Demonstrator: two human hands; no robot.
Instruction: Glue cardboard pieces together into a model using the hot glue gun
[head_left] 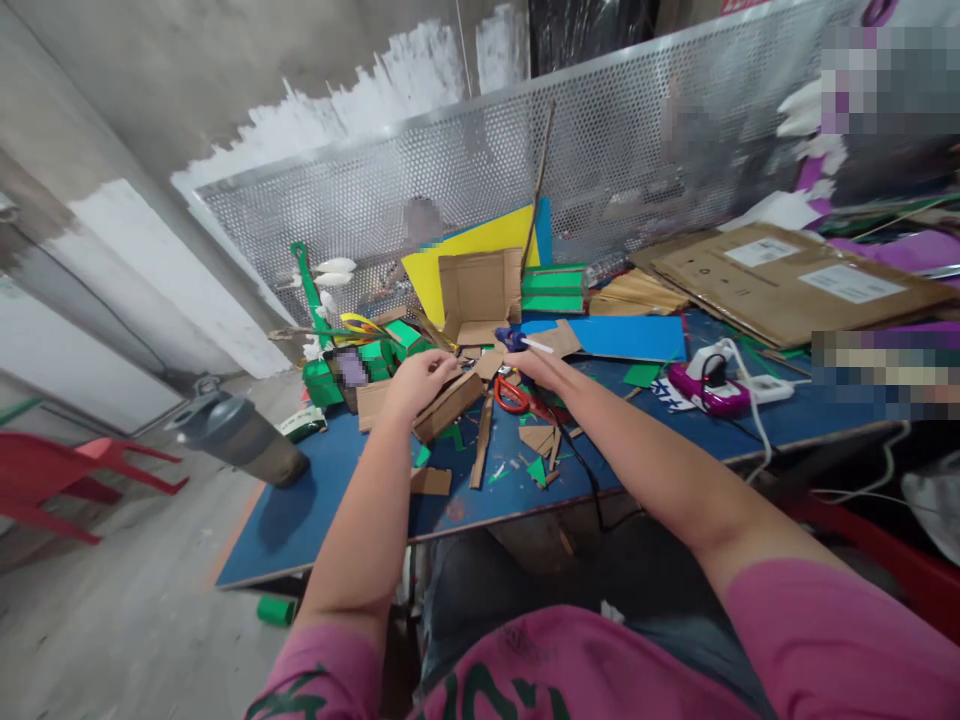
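Observation:
My left hand is closed on a folded cardboard piece over the blue table, fingers curled round its upper edge. My right hand grips a blue glue gun with a white glue stick poking out of its back, and its nozzle points left toward the cardboard. Red-handled scissors lie just under my right hand. Cardboard strips and green paper scraps are scattered below both hands.
An open cardboard box, yellow and blue sheets, green paper stacks and flat cartons stand behind. A purple-white device with cables sits right. A grey shaker bottle lies at the table's left corner. Perforated metal screen behind; red chair left.

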